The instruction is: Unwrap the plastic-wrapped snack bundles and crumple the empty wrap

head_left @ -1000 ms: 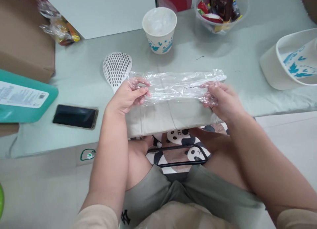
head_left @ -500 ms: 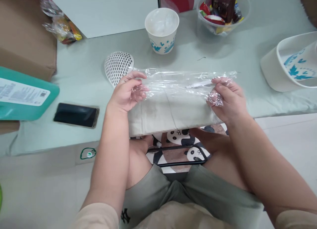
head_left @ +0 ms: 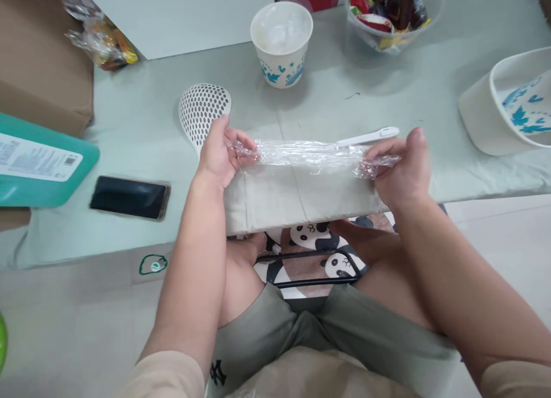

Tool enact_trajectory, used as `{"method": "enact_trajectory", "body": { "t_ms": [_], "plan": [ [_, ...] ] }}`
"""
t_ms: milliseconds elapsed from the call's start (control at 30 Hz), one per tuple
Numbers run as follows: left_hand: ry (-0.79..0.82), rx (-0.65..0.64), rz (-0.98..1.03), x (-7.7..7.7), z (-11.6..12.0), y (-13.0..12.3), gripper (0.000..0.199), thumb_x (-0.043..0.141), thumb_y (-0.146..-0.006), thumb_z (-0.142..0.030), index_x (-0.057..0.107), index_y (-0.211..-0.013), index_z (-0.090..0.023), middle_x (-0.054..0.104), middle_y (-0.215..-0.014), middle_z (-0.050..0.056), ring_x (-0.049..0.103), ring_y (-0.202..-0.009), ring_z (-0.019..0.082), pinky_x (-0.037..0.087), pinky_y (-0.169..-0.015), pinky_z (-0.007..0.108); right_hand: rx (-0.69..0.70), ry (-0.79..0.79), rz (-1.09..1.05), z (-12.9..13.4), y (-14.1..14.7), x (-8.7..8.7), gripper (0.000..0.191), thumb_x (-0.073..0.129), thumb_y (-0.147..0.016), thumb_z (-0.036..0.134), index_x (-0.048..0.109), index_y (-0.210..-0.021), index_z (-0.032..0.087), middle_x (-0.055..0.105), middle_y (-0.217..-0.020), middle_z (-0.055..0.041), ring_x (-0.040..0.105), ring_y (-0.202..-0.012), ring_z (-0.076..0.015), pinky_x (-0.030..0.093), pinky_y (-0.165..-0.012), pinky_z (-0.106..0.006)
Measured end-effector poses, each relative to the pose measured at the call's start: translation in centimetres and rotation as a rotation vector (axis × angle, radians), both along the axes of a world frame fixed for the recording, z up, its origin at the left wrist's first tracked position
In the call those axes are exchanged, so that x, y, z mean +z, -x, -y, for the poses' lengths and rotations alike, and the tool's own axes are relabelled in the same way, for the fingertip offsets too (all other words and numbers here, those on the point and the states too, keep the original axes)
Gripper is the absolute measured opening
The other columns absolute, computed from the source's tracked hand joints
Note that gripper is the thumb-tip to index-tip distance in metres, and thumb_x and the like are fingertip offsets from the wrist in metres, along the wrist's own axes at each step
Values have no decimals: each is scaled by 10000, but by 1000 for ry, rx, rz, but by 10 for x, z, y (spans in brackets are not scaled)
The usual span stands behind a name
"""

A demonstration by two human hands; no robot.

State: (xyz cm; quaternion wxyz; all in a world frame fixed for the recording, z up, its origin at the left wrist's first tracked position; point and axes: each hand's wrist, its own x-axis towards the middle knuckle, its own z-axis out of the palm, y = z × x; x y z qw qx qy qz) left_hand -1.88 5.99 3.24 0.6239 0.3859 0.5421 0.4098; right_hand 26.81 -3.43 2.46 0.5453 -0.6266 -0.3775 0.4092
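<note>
A clear plastic bag [head_left: 301, 153], bunched into a narrow strip, stretches between my two hands above the front of the table. My left hand [head_left: 221, 154] has its fingers curled on the bag's left end, thumb raised. At the other end my right hand [head_left: 400, 168] grips the crumpled plastic with its fingers, its thumb pointing up. Just behind the bag lies a white plastic handle-like piece [head_left: 372, 136], partly covered by the film. Beside my left hand rests a white perforated skimmer [head_left: 204, 108], its lower part hidden by the hand.
A paper cup [head_left: 282, 48] holding clear plastic stands at the back. A tub of wrapped snacks [head_left: 396, 28] and a white bin [head_left: 480, 114] with a patterned cup inside are to the right. Leftward are a phone [head_left: 129, 197], a green jug [head_left: 38, 163] and a cardboard box [head_left: 43, 59].
The bag has gone from spread wide to gathered into a narrower strip. My right thumb has lifted, and more of the white handle-like piece shows behind the bag.
</note>
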Motion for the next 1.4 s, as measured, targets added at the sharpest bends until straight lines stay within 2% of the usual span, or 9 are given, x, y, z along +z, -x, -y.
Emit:
{"method": "enact_trajectory", "body": {
  "t_ms": [100, 233, 367, 600, 733, 867, 967, 1167, 1400],
  "plan": [
    [-144, -2, -68, -3, 2, -2, 115, 775, -687, -188, 676, -629, -196, 658, -659, -6, 590, -603, 99, 508, -542, 211, 6, 11, 188, 5, 0, -2, 500, 578, -924, 599, 683, -605, 229, 581, -620, -35, 503, -614, -153, 347, -585, -324],
    [-243, 6, -106, -6, 3, -3, 287, 740, -609, -28, 697, -814, -223, 713, -962, -8, 619, -694, 97, 529, -592, 218, 150, 39, 282, 7, -1, -3, 64, 787, -813, 314, 761, -846, 265, 599, -663, 20, 490, -590, -128, 366, -570, -309],
    [-331, 121, -95, -10, -3, -1, 440, 767, -673, -42, 624, -1032, -253, 657, -930, -40, 565, -731, 77, 437, -576, 199, 260, 88, 74, 5, 2, 0, 488, 867, -682, 167, 717, -1127, 300, 615, -716, 40, 515, -581, -130, 414, -543, -303],
    [-600, 158, -175, -34, -20, 10, 516, 768, -751, -333, 507, -1194, -373, 634, -1109, -33, 602, -930, 149, 466, -688, 295, 799, 438, -219, 23, 19, 15, 496, 791, -828, 410, 678, -1262, 198, 731, -948, -51, 667, -764, -169, 548, -626, -294],
    [-607, 51, -327, -37, -21, 7, 525, 621, -868, -517, 460, -1359, -422, 662, -1242, -11, 607, -1085, 200, 482, -747, 347, 884, 506, -458, 27, 31, 12, 548, 733, -846, 587, 681, -1208, 179, 692, -1289, -140, 714, -996, -218, 558, -608, -254],
    [-575, 70, -284, -36, -26, 1, 558, 667, -847, -527, 457, -1342, -376, 660, -1188, 11, 585, -1104, 194, 476, -748, 340, 1022, 517, -376, 25, 39, 15, 420, 768, -851, 446, 676, -1151, 167, 739, -1007, -72, 655, -695, -113, 407, -467, -189],
    [-560, 122, -218, -40, -34, 7, 555, 719, -815, -499, 450, -1275, -343, 638, -1116, -7, 545, -1045, 165, 448, -740, 318, 1061, 500, -321, 24, 42, 22, 287, 752, -843, 326, 690, -1066, 157, 698, -792, -5, 587, -627, -89, 439, -521, -203],
    [-486, 64, -340, -42, -29, 24, 573, 659, -923, -452, 340, -1392, -376, 578, -1244, -34, 479, -1101, 143, 408, -794, 297, 1144, 573, -308, 24, 42, 26, 288, 716, -791, 243, 697, -1065, 155, 720, -801, -1, 557, -581, -75, 440, -511, -203],
    [-567, 97, -258, -36, -19, 7, 509, 760, -868, -423, 446, -1251, -305, 528, -1196, 7, 448, -1144, 152, 478, -755, 279, 1362, 584, -384, 35, 62, 26, 239, 636, -862, 259, 736, -1014, 104, 632, -660, 25, 493, -514, -56, 376, -460, -188]
  ]
}}
